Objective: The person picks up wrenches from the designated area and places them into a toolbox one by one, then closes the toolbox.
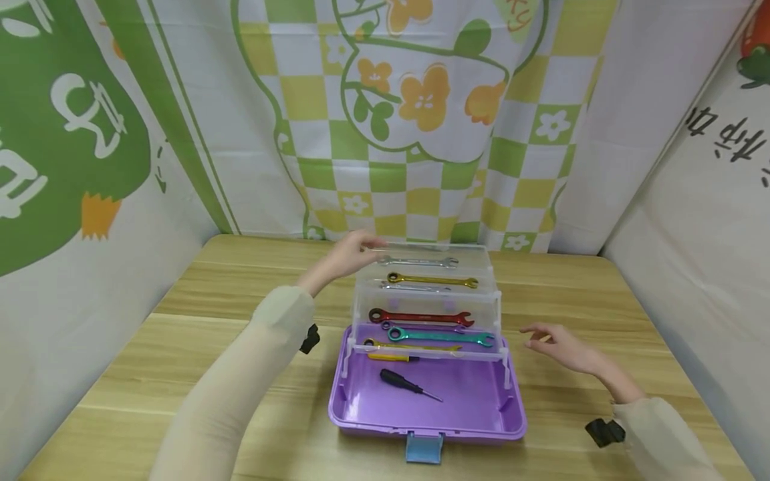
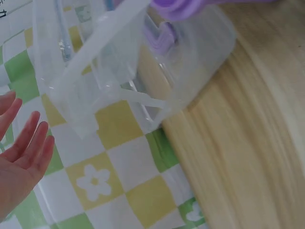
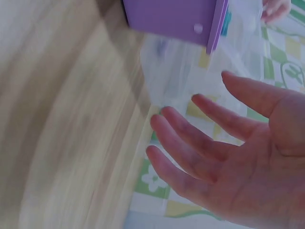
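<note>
A purple toolbox (image 1: 475, 401) stands unfolded on the table, its clear tiered trays (image 1: 363, 294) raised at the back. My left hand (image 1: 349, 255) is at the top tray's left corner, near a silver wrench (image 1: 421, 262); the left wrist view shows its fingers extended, holding nothing. On the tiers lie a gold wrench (image 1: 433, 280), a red wrench (image 1: 421, 317) and a teal wrench (image 1: 442, 337), among others. A black screwdriver (image 1: 402, 382) rests on the box floor, a yellow-handled tool (image 1: 388, 357) behind it. To the right of the box, my right hand (image 1: 562, 346) hovers with fingers spread and relaxed, holding nothing.
A blue latch (image 1: 424, 447) hangs from the box's front edge. The wooden table (image 1: 289, 414) extends on both sides of the box. Behind it hangs a checked green and yellow cloth (image 1: 385, 194), with printed panels at left and right.
</note>
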The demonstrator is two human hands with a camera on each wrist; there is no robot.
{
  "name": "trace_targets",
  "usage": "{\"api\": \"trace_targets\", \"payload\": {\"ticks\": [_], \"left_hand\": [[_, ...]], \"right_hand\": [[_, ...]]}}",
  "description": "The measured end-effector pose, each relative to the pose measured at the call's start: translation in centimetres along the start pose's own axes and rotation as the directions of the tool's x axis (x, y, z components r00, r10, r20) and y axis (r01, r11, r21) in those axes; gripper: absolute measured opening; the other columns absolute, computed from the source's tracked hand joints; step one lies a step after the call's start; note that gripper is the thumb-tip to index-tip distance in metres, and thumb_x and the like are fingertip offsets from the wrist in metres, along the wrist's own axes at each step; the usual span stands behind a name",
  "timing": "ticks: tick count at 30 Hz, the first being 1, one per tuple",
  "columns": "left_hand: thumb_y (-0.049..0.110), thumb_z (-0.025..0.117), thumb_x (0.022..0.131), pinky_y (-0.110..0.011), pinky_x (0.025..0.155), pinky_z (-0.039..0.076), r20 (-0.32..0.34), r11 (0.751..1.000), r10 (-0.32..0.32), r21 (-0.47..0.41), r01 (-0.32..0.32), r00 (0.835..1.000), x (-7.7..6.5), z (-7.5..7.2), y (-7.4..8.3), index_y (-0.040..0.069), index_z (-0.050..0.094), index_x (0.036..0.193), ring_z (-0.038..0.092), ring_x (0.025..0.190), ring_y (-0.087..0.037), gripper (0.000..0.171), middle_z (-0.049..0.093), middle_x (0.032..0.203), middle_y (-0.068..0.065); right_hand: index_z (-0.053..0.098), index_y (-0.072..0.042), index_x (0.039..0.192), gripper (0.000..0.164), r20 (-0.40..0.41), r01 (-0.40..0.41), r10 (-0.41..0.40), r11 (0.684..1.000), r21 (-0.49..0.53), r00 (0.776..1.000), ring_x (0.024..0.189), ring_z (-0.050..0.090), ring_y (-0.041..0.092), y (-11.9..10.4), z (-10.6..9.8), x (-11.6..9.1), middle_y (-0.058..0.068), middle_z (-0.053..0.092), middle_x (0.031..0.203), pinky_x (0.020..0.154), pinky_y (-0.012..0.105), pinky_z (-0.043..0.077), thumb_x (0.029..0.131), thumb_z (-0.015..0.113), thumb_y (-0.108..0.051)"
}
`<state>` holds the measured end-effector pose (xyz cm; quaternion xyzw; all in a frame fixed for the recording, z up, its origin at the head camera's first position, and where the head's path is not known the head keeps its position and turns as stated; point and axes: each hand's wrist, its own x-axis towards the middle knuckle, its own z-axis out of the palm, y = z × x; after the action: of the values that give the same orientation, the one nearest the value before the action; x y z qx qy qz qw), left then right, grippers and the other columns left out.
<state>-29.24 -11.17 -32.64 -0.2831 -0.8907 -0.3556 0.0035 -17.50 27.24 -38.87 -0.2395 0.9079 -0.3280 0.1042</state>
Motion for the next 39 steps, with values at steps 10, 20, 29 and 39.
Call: {"api": "trace_targets", "payload": {"ticks": [10, 20, 29, 39], "left_hand": [[0.005, 0.058, 0.083, -0.041, 0.086, 0.043, -0.225, 0.981, -0.123, -0.178, 0.083, 0.967, -3.5, 0.5, -3.0, -0.006, 0.056, 0.111, 0.051, 0.101, -0.036, 0.03, 0.053, 0.11, -0.023], [0.014, 0.047, 0.092, -0.044, 0.092, 0.039, -0.21, 0.912, -0.272, -0.368, 0.182, 0.939, -6.1, 1.7, -6.1, -0.008, 0.044, 0.123, 0.048, 0.106, -0.038, 0.039, 0.048, 0.119, -0.027], [0.024, 0.046, 0.092, -0.042, 0.094, 0.037, -0.036, 0.796, -0.31, -0.555, 0.239, 0.95, -7.0, 4.7, -9.6, -0.006, 0.031, 0.132, 0.043, 0.114, -0.037, 0.052, 0.039, 0.127, -0.027], [0.011, 0.036, 0.095, -0.045, 0.099, 0.029, 0.127, 0.691, -0.366, -0.627, 0.36, 0.922, -7.6, 5.5, -7.9, -0.016, 0.018, 0.132, 0.032, 0.121, -0.043, 0.049, 0.022, 0.136, -0.032]], "right_hand": [[0.041, 0.011, 0.123, 0.044, -0.058, -0.144, 0.148, 0.987, 0.07, 0.987, 0.102, 0.047, 0.045, 1.3, -1.0, 1.8, 0.032, 0.05, 0.112, 0.079, 0.048, 0.044, 0.094, 0.041, -0.022], [0.021, 0.011, 0.134, 0.057, -0.046, -0.205, 0.251, 0.869, 0.45, 0.967, 0.117, 0.033, 0.047, 3.3, 0.3, 3.9, 0.034, 0.026, 0.133, 0.094, 0.049, 0.033, 0.096, 0.035, -0.029], [0.003, 0.011, 0.135, 0.059, 0.051, -0.193, 0.238, 0.624, 0.757, 0.97, 0.126, 0.015, 0.045, 4.7, 2.0, 5.3, 0.033, 0.008, 0.138, 0.102, 0.048, 0.02, 0.098, 0.03, -0.025], [0.0, 0.006, 0.137, 0.056, 0.129, -0.194, 0.175, 0.433, 0.88, 0.976, 0.129, 0.022, 0.031, 4.6, 3.4, 5.9, 0.025, 0.002, 0.141, 0.104, 0.04, 0.019, 0.098, 0.028, -0.022]]}}
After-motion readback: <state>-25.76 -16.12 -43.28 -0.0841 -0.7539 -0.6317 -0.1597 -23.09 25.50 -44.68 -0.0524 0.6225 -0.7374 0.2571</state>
